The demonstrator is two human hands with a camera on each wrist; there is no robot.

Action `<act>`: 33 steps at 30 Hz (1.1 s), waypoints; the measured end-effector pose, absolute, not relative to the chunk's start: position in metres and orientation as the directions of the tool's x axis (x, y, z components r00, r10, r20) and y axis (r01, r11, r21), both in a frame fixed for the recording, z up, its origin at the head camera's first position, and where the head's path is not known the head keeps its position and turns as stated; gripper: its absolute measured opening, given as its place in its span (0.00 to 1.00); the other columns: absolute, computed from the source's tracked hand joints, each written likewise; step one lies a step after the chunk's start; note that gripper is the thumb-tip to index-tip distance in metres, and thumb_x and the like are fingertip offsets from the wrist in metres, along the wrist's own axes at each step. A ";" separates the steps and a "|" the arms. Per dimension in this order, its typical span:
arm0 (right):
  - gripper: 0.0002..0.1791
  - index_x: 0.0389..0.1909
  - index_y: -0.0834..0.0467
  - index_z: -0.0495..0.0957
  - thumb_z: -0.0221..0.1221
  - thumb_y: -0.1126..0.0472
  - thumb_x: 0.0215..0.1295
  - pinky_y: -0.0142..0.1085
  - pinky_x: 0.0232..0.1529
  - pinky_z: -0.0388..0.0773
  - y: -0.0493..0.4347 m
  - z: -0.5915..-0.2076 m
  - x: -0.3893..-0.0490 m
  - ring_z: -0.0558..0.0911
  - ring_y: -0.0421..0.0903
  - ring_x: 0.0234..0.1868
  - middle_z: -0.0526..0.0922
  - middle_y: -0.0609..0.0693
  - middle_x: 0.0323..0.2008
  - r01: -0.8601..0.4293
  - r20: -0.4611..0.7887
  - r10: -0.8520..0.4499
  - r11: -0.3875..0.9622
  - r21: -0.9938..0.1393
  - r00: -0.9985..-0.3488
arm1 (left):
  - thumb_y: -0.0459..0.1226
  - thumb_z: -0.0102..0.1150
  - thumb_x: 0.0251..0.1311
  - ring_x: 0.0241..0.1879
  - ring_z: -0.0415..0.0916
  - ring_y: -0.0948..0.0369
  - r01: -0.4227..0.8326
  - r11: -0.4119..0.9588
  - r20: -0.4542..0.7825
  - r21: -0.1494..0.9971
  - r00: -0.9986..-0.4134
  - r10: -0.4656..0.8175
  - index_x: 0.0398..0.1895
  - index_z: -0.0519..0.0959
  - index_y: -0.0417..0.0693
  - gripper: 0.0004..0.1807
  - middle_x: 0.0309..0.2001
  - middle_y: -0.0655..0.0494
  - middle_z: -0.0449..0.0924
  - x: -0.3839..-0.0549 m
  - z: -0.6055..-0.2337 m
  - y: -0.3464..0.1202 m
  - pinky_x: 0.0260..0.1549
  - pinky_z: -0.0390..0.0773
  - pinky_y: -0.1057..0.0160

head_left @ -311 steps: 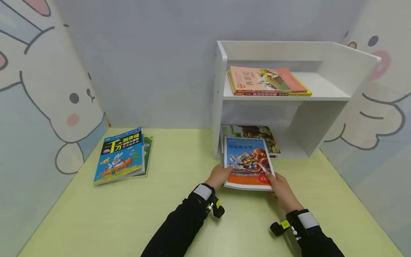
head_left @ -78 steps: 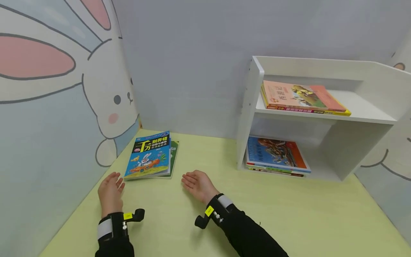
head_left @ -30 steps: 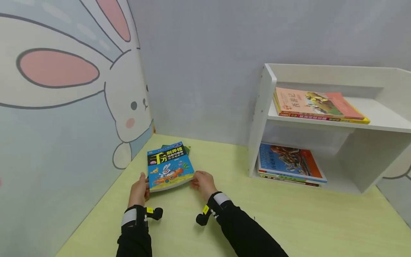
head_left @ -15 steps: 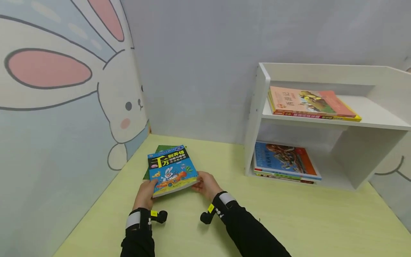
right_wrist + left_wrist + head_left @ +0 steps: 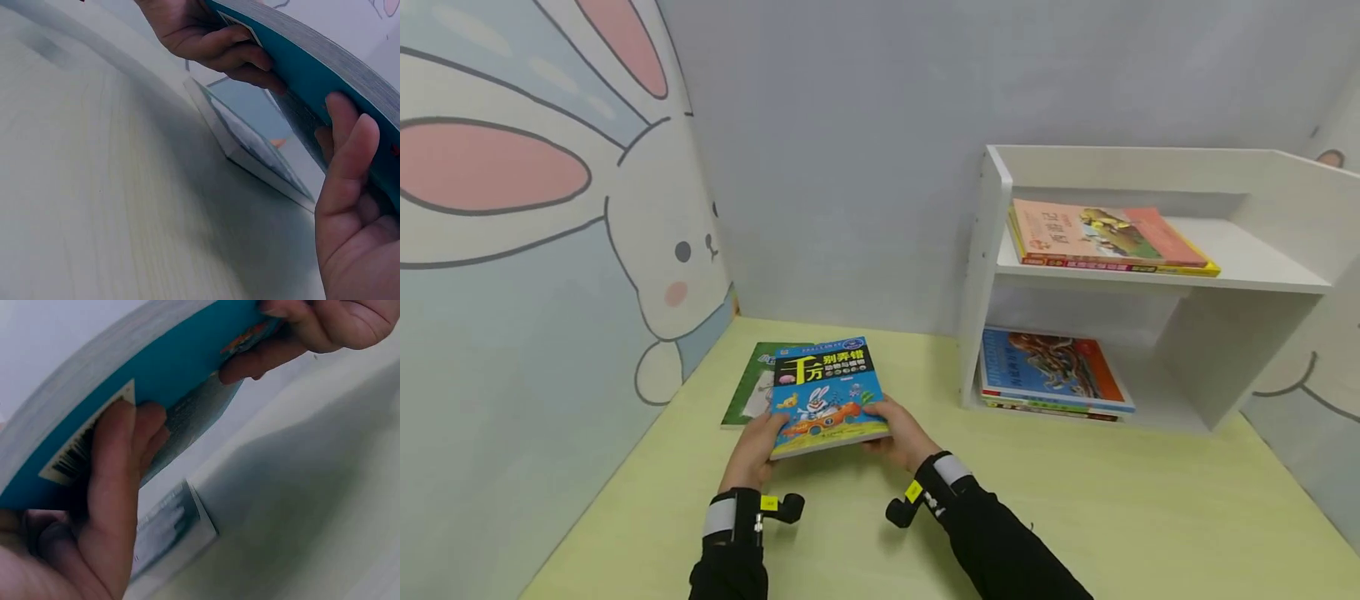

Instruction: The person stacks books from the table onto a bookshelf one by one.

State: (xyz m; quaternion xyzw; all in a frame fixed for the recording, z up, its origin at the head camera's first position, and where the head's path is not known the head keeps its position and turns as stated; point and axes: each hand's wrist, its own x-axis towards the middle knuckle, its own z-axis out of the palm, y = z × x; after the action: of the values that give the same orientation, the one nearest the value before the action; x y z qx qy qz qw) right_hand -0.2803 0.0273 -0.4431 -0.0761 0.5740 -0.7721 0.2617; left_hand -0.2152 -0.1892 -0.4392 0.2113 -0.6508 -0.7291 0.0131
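Both hands hold a blue book (image 5: 823, 392) with a cartoon rabbit on its cover, raised off the table and tilted. My left hand (image 5: 754, 450) grips its lower left edge, thumb on the cover. At the lower right corner my right hand (image 5: 902, 433) pinches it, thumb on top. From below, the left wrist view shows the book's blue back (image 5: 169, 365) with a barcode and fingers (image 5: 115, 456) spread under it. A green book (image 5: 752, 387) lies on the table behind and left, partly covered from sight by the blue one.
To the right stands a white two-level shelf (image 5: 988, 283). Orange and yellow books (image 5: 1097, 233) lie on its upper board; a stack topped by a blue octopus book (image 5: 1052, 367) lies in the lower compartment. The pale green table (image 5: 1112, 508) meets walls at left and back.
The hands reached the blue book, gripped it, lifted it off the green book and moved it right, uncovering more of the green one. Earlier, the octopus book went into the lower compartment.
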 end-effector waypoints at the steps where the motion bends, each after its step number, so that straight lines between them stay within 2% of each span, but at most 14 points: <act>1: 0.31 0.72 0.57 0.58 0.50 0.57 0.68 0.32 0.27 0.72 0.030 -0.439 -0.278 0.78 0.45 0.32 0.82 0.52 0.40 0.313 -0.173 -0.496 -0.214 -0.925 -0.851 | 0.44 0.45 0.72 0.37 0.78 0.62 -0.247 -0.150 -0.281 0.957 -0.916 -0.287 0.70 0.59 0.37 0.29 0.50 0.43 0.75 -0.214 -0.435 -0.187 0.34 0.79 0.67; 6: 0.30 0.72 0.58 0.57 0.48 0.59 0.70 0.30 0.24 0.72 0.042 -0.413 -0.261 0.78 0.42 0.28 0.83 0.49 0.36 0.299 -0.128 -0.489 -0.288 -0.910 -0.862 | 0.43 0.45 0.71 0.33 0.78 0.64 -0.185 -0.190 -0.232 0.964 -0.935 -0.268 0.69 0.57 0.34 0.30 0.47 0.45 0.75 -0.207 -0.409 -0.176 0.33 0.80 0.68; 13: 0.30 0.73 0.58 0.54 0.45 0.60 0.71 0.31 0.24 0.73 0.064 -0.373 -0.233 0.79 0.40 0.27 0.84 0.46 0.35 0.243 -0.048 -0.474 -0.360 -0.901 -0.879 | 0.41 0.44 0.72 0.27 0.82 0.66 -0.056 -0.260 -0.108 0.964 -0.976 -0.190 0.67 0.59 0.31 0.27 0.34 0.56 0.79 -0.193 -0.372 -0.156 0.30 0.81 0.70; 16: 0.29 0.73 0.58 0.53 0.44 0.61 0.72 0.30 0.24 0.74 0.076 -0.360 -0.221 0.80 0.39 0.27 0.83 0.45 0.34 0.215 -0.009 -0.482 -0.374 -0.902 -0.876 | 0.40 0.42 0.73 0.26 0.82 0.66 -0.009 -0.291 -0.053 0.957 -0.988 -0.145 0.67 0.58 0.30 0.27 0.32 0.58 0.80 -0.185 -0.361 -0.148 0.30 0.81 0.70; 25: 0.28 0.73 0.59 0.48 0.42 0.61 0.75 0.31 0.26 0.73 0.109 -0.329 -0.185 0.78 0.39 0.31 0.82 0.45 0.40 0.096 0.111 -0.475 -0.389 -0.916 -0.873 | 0.40 0.41 0.74 0.29 0.83 0.64 0.050 -0.330 0.033 0.943 -0.998 -0.057 0.68 0.59 0.36 0.25 0.35 0.57 0.81 -0.160 -0.330 -0.122 0.32 0.82 0.69; 33: 0.30 0.74 0.57 0.44 0.42 0.59 0.76 0.31 0.26 0.73 0.140 -0.316 -0.156 0.79 0.38 0.31 0.83 0.44 0.44 0.062 0.147 -0.442 -0.424 -0.904 -0.885 | 0.41 0.38 0.74 0.32 0.82 0.66 0.052 -0.377 0.097 0.925 -0.990 0.103 0.70 0.54 0.38 0.26 0.39 0.57 0.79 -0.144 -0.312 -0.095 0.36 0.81 0.71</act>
State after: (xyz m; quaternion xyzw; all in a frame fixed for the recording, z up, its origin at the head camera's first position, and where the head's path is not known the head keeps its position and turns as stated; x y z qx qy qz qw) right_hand -0.1563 0.1404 -0.3160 -0.1847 0.5146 -0.8232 0.1530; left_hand -0.1440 -0.0947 -0.3115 -0.0694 -0.5578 -0.8269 -0.0155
